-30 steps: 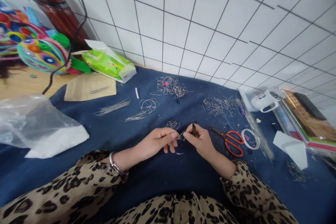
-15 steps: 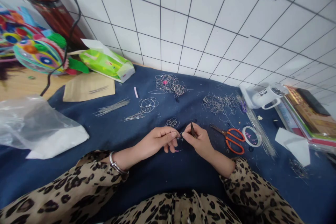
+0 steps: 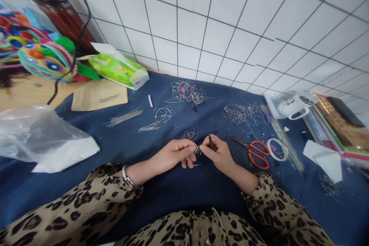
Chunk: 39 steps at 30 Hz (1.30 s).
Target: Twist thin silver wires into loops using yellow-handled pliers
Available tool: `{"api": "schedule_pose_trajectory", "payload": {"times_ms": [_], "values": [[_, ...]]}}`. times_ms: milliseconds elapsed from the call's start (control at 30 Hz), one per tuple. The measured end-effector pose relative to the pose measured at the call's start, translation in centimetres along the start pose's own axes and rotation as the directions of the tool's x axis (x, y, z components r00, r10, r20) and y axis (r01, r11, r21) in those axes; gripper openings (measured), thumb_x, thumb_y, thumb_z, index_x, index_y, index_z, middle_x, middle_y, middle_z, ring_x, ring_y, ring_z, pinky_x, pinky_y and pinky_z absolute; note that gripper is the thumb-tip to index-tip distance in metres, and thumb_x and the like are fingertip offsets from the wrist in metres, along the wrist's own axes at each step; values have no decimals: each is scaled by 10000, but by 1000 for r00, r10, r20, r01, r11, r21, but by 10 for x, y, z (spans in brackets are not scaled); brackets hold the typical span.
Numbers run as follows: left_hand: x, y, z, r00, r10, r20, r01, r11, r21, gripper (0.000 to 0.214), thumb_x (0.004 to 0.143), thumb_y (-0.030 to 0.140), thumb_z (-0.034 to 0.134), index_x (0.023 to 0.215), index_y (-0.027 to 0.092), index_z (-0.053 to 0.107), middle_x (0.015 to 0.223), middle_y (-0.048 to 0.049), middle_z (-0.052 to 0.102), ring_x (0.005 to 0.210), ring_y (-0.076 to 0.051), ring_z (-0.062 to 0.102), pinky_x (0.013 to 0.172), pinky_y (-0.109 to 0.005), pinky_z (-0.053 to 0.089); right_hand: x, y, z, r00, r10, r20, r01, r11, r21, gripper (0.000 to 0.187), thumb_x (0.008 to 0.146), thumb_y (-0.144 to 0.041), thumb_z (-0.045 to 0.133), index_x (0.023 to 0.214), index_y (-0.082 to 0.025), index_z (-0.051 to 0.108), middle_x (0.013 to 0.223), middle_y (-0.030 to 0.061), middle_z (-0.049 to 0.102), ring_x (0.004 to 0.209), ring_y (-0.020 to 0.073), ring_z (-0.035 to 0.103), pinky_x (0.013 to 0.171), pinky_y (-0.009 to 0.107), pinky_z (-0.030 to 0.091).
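Observation:
My left hand and my right hand meet over a dark blue cloth. Both pinch a thin silver wire piece between fingertips. The right hand also grips a small dark tool that sticks up past the fingers. A tiny pink bead lies just below the hands. A small wire loop bundle sits on the cloth right behind my left hand.
Orange-handled scissors and a clear tape ring lie right of my hands. Wire tangles, straight wire bundles, a white mug, a green packet, a plastic bag and books surround the cloth.
Both hands stay pinched on the wire piece almost in place; the right fingers have shifted slightly on it. The view itself has drifted a little.

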<state>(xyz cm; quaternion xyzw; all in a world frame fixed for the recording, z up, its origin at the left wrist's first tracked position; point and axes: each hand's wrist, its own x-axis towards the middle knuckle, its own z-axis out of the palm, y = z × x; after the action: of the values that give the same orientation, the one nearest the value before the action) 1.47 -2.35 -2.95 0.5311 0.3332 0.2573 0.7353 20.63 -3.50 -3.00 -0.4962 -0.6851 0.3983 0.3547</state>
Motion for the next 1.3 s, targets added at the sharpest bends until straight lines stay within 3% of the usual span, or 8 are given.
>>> {"api": "schedule_pose_trajectory", "payload": {"times_ms": [400,800,1000,1167,1300], "values": [[1,1,1,999,-37,2,36,998,53,239,813,353,548,805,114,544,699,-21,601,557,-103,592,488,-201,435,2,-9,1,998,-29,62,31,999,-22,188,807,-319,539,675,-185,523,664,-22,461,632,99,430,623,240,361],[2,0,-1,997,-78,4,78,996,31,218,815,335,540,789,119,552,693,-12,610,501,-83,565,484,-205,439,0,-12,2,999,-46,13,46,997,-65,193,803,-279,537,643,-180,495,662,-19,464,643,100,438,644,244,373],[1,-2,-1,999,-26,-30,27,999,32,230,832,346,522,797,119,535,679,-4,593,532,-84,568,497,-200,433,2,-14,-1,1000,-5,14,6,999,-44,194,813,-307,531,669,-178,506,677,-19,476,644,96,444,643,238,372],[1,4,-5,992,13,-123,-8,999,37,224,845,340,505,786,124,520,682,-1,590,531,-80,561,502,-200,429,6,-12,-19,990,115,78,-118,992,36,240,849,-390,467,791,-179,566,714,-6,523,668,107,478,641,240,380],[1,6,-7,990,50,-129,-37,994,102,223,849,334,500,779,124,528,673,5,580,528,-73,549,515,-199,432,8,-14,-25,982,167,88,-173,983,62,247,833,-410,488,816,-182,582,726,-6,535,655,103,476,620,234,376]]}}
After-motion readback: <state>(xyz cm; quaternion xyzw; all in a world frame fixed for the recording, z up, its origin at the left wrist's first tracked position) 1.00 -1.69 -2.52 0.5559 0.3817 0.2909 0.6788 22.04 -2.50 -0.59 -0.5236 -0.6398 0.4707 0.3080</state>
